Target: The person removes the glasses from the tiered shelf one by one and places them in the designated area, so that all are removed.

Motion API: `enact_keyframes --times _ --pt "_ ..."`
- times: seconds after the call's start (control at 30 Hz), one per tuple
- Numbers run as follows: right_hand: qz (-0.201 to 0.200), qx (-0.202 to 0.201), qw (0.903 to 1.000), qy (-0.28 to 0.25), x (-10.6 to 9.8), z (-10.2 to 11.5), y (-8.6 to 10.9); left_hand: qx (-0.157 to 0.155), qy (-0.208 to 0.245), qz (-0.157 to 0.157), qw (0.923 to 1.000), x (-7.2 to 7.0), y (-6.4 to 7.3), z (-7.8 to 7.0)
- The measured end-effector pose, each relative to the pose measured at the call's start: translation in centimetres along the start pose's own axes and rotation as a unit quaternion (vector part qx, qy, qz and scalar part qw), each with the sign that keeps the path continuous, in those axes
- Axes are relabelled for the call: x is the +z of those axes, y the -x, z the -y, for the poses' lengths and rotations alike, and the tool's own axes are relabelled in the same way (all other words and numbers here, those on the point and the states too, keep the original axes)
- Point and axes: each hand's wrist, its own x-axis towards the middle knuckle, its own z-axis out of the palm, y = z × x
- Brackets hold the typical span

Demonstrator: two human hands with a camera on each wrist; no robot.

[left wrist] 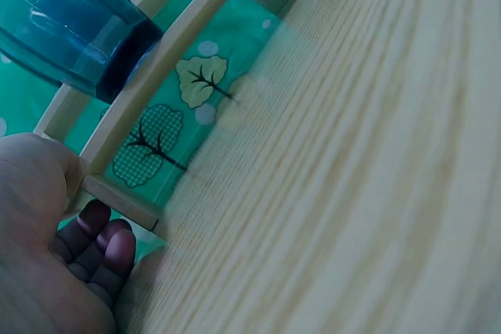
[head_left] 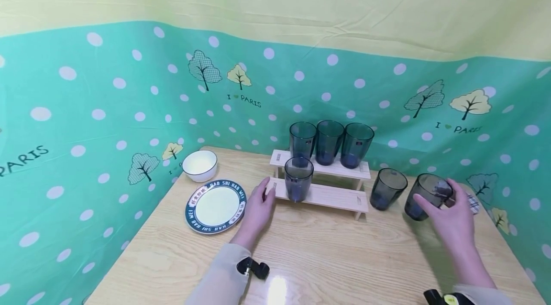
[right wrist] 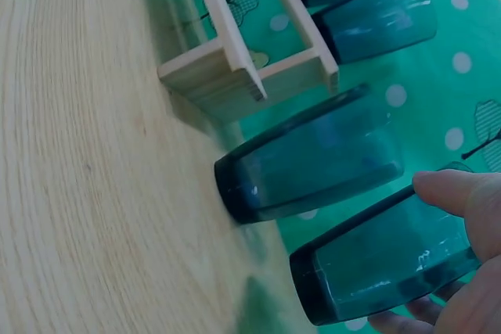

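At the right of the table, my right hand [head_left: 456, 214] grips a dark tinted drinking glass [right wrist: 383, 260] around its side, thumb on the near side. Whether its base touches the table I cannot tell. Just left of it stands a second glass [head_left: 387, 190]. My left hand [head_left: 258, 207] holds the left end of a two-tier wooden rack [left wrist: 121, 201], its fingers curled by the lower tier's end. One upright glass [head_left: 298, 180] is on that tier, toward the left. Three more glasses, left [head_left: 303, 140], middle [head_left: 329, 142] and right [head_left: 357, 145], line the upper tier.
Left of the rack lies a white plate [head_left: 215, 207] with a blue lettered rim. A white bowl [head_left: 200, 166] stands behind it. Beyond my right hand is a partly hidden checked object [head_left: 473, 203]. A polka-dot cloth [head_left: 150, 90] hangs around the wooden table [head_left: 327, 257].
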Motion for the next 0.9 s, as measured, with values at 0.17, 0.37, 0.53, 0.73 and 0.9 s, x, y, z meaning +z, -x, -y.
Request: enact_keyframes --times 0.17,0.37,0.53,0.73,0.9 --pt "0.005 0.013 0.9998 -0.015 0.4 -0.5 -0.7 -0.002 0.000 0.000 1.0000 0.0 0.0 0.0" --pt "0.011 0.017 0.9995 -0.023 1.0 -1.0 -1.1 -0.004 0.002 0.002 1.0000 -0.1 0.0 -0.1" --pt "0.010 0.020 0.9993 -0.030 1.5 -1.6 -1.3 -0.002 0.004 0.001 1.0000 0.0 0.1 -0.2" --pt "0.012 0.015 0.9992 -0.035 2.1 -2.1 -1.5 -0.004 0.003 0.000 1.0000 0.0 0.1 -0.2" --pt "0.018 -0.001 0.9994 -0.030 2.4 -2.3 -1.6 -0.004 0.005 0.000 1.0000 0.0 0.0 -0.1"
